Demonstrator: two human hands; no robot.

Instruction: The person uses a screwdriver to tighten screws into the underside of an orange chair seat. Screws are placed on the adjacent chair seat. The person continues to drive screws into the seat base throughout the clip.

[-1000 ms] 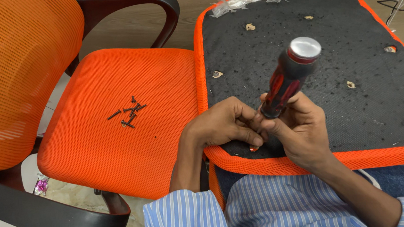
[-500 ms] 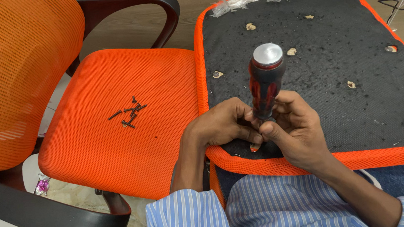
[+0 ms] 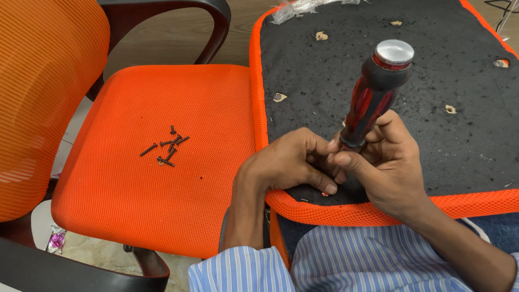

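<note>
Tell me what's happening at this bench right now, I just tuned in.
A person has a seat cushion upside down on their lap, its black underside facing up. The right hand grips a red-and-black screwdriver, tilted, tip near the cushion's front edge. The left hand pinches at the tip. Loose black screws lie on the orange chair alongside.

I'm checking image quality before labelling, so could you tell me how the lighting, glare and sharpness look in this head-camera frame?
Head view: even, soft light with faint shadows; a bright glare spot on the screwdriver's metal cap; sheen on the orange backrest. The left hand, right hand and loose screws are sharp; straight edges bow slightly near the frame's borders.
</note>
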